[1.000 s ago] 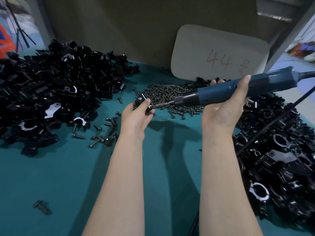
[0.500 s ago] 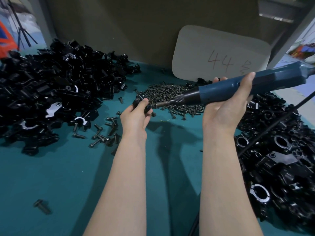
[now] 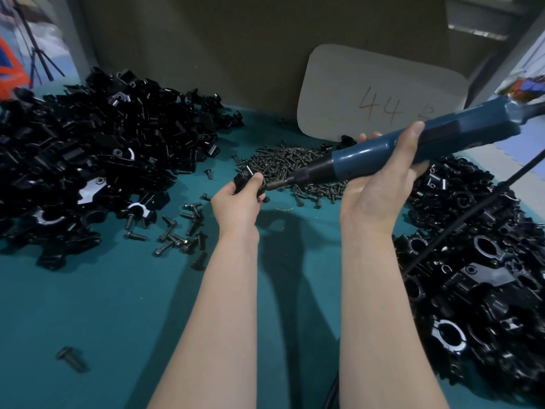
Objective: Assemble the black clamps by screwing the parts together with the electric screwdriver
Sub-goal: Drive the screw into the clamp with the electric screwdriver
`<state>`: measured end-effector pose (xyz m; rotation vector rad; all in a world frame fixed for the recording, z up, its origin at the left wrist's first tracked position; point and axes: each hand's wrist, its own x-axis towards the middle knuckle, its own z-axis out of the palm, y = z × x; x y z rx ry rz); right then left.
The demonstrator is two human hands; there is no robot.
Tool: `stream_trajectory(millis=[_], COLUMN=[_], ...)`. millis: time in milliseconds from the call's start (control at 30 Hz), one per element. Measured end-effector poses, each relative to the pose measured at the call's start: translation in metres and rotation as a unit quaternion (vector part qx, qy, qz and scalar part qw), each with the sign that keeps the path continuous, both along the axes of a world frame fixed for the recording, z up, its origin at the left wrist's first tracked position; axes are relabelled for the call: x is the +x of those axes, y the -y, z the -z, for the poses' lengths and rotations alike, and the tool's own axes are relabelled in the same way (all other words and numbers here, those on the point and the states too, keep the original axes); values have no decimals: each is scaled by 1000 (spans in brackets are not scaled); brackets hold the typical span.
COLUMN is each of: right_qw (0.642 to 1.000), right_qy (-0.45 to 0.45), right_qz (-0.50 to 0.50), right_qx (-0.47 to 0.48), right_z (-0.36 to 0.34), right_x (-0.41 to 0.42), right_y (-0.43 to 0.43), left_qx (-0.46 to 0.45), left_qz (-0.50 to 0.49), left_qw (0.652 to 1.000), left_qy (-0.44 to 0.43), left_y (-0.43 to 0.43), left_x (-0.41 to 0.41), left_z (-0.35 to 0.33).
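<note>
My left hand (image 3: 237, 203) grips a small black clamp (image 3: 245, 179) above the teal table, thumb on its top. My right hand (image 3: 380, 184) is wrapped round the blue electric screwdriver (image 3: 392, 153), which slants down to the left. Its dark tip (image 3: 272, 185) meets the right side of the clamp. A heap of black screws (image 3: 295, 172) lies behind the hands. The screw under the tip is hidden.
A big pile of black clamp parts (image 3: 88, 160) fills the left. Another pile (image 3: 477, 276) lies on the right, with the screwdriver's black cord (image 3: 460, 225) crossing it. Loose screws (image 3: 180, 231) lie scattered near the left pile. A grey card marked 44 (image 3: 380, 95) leans at the back.
Both hands have lifted slightly and shifted a little left, still with the tip against the clamp. The screwdriver's rear end has risen.
</note>
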<state>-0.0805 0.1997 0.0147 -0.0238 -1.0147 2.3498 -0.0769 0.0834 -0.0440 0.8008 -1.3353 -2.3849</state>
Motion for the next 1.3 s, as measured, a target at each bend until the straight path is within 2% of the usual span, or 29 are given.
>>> stream_trajectory(millis=[67,367,733,1167,1300], right_qw=[999,997,982,984,984], right_qy=[-10,-25,-92,-83,-86], right_qz=[-33,12,-13,-13,-40], right_qx=[3,67,166,155,150], right_z=[-2,-2,-4,-2,-4], right_x=[0,1,6,7,9], right_y=[1,8,25,25,23], left_qx=[-6,-20,-1,-19,-44], left_qz=[-5,-37,-43,-49,-36], left_qw=[1000,999,999,998,998], left_qy=[3,11,19,22,26], left_y=[0,-3,-1,-1,6], left_x=[0,-2,-3,-5,-8], left_z=[0,-2,7,9,10])
